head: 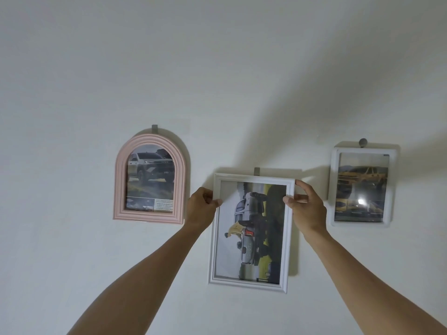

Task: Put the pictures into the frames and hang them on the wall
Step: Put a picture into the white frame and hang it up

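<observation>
A white rectangular frame point(250, 285) holding a sideways picture of a grey pickup truck is pressed against the wall point(217, 81), its top edge just under a grey hook point(257, 171). My left hand point(202, 210) grips the frame's upper left side. My right hand point(306, 206) grips its upper right corner. A pink arched frame point(121, 189) with a truck picture hangs at the left from its own hook point(154, 129). At the right, a white rounded frame point(335, 189) with a yellow truck picture hangs on a round peg point(362, 142).
The white wall stretches bare above the three frames and below them. My two forearms reach up from the bottom corners of the view. Shadows of my arms fall across the wall at the upper right.
</observation>
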